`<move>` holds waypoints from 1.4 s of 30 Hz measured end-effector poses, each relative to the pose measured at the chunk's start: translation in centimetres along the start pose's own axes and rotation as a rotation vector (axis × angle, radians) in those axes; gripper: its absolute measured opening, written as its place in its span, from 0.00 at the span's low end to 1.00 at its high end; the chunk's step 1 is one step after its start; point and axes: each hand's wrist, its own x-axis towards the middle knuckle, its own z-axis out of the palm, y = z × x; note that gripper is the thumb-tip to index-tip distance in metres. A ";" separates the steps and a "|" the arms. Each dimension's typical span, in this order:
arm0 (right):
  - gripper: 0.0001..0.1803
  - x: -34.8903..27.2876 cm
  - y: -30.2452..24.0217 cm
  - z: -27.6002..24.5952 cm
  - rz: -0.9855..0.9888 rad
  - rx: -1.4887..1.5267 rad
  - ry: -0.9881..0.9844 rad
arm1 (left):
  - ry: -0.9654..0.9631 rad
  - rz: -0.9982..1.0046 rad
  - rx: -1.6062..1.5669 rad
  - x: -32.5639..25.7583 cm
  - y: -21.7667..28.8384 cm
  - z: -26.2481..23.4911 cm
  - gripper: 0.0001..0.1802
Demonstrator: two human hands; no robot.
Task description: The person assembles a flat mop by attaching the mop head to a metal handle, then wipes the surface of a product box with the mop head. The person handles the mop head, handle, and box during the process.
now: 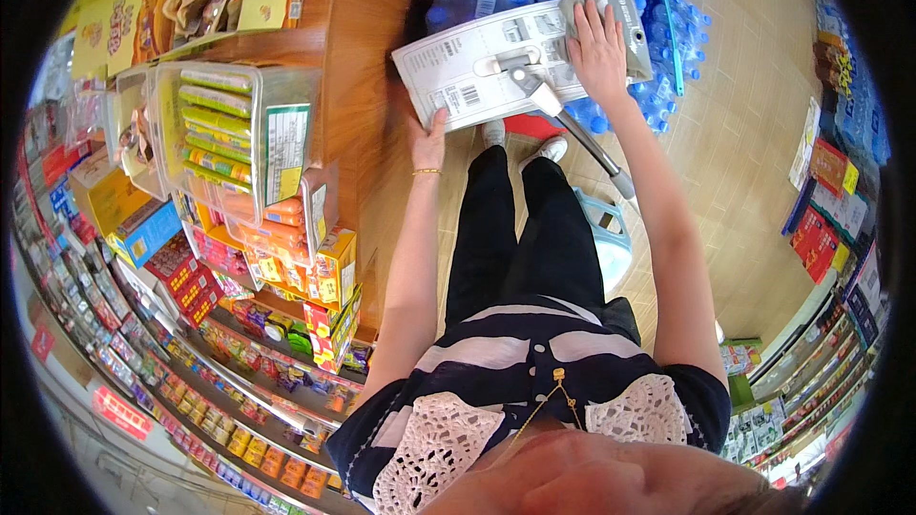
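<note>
A shopper in a store aisle steadies a flat white mop package point(448, 62) at the far side of the scene, in front of shrink-wrapped water bottles point(477, 2) with blue caps. The left hand point(427, 143) grips the package's near left corner, thumb on the printed face, its other fingers mostly hidden; the right hand point(598, 48) lies open, fingers extended, across the grey right end point(634, 43). Between the hands, a white joint point(534, 91) sits at the package's face, and a metal pole point(587, 138) slants from it toward the near right, its grip end beside the right forearm. Whether the far edge touches the bottles cannot be told. Good handling here would likely mean a firm left pinch, a broad right palm to stop the panel twisting, and an eye on the pole, whose weight could swing the joint. Care also seems wise at the left, where the wooden display stand point(372, 38) is close to the corner, and near the right leg, where a pale blue bucket point(611, 229) stands.
</note>
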 end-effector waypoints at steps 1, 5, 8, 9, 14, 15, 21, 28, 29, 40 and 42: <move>0.31 1.1 -1.2 0.3 0.015 -0.010 0.015 | -0.170 -0.294 -0.318 -0.4 0.2 0.2 0.44; 0.34 5.1 -12.8 0.3 -0.297 0.041 -0.452 | -0.053 -0.124 -0.271 0.6 -4.4 0.8 0.39; 0.34 2.7 -19.1 3.4 -0.286 0.163 -0.288 | -0.005 -0.242 -0.479 0.3 -1.6 1.6 0.36; 0.34 1.9 -19.9 3.5 -0.308 0.213 -0.239 | -0.012 -0.196 -0.507 0.0 -1.3 1.9 0.35; 0.31 3.4 -13.2 2.9 -0.526 0.029 -0.310 | -0.061 -0.203 -0.522 1.1 -3.7 1.8 0.32; 0.31 4.4 -11.0 2.5 -0.476 -0.034 -0.424 | -0.023 -0.208 -0.514 1.5 -5.4 1.7 0.31; 0.35 3.8 -7.5 4.9 -0.084 -0.096 0.059 | -0.031 -0.294 -0.562 0.2 -1.7 2.3 0.32; 0.35 0.9 -21.7 4.5 -0.256 0.127 -0.298 | -0.126 -0.441 -0.800 1.3 -0.4 1.7 0.41; 0.34 -0.2 -20.8 4.6 -0.269 0.169 -0.307 | -0.122 -0.461 -0.762 0.7 0.0 1.7 0.41; 0.33 2.9 -18.2 4.8 -0.059 0.005 -0.037 | -0.171 -0.335 -0.624 1.7 -2.5 2.2 0.38; 0.34 2.1 -18.7 4.9 -0.082 0.028 -0.047 | -0.288 -0.387 -0.673 1.8 -1.4 1.3 0.37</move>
